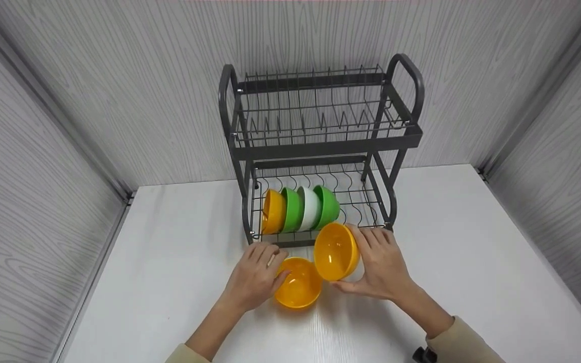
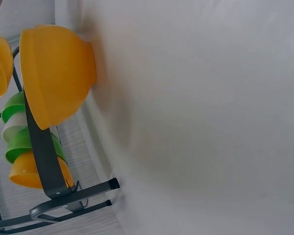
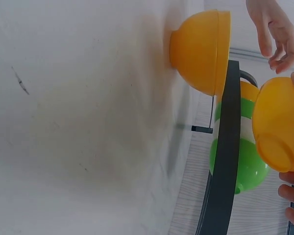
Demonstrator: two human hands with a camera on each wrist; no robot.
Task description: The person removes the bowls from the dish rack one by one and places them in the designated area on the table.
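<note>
My right hand (image 1: 382,267) grips an orange-yellow bowl (image 1: 336,252), tilted on its side with its hollow facing left, in front of the rack's lower tier. Thumb and fingers lie on opposite sides of it, and its round foot shows in the right wrist view (image 3: 275,152). A second orange-yellow bowl (image 1: 298,288) stands upright on the table, just left of and below the held one. Over this bowl's left edge hovers my left hand (image 1: 255,277), fingers loosely bent; in the right wrist view nothing is between them.
A dark two-tier dish rack (image 1: 328,147) stands against the back wall. On its lower tier, one orange-yellow bowl (image 1: 274,212), a green bowl (image 1: 292,209), a white bowl (image 1: 309,207) and another green bowl (image 1: 327,206) lean in a row. Wood-grain panels (image 1: 119,91) surround the white table (image 1: 179,242).
</note>
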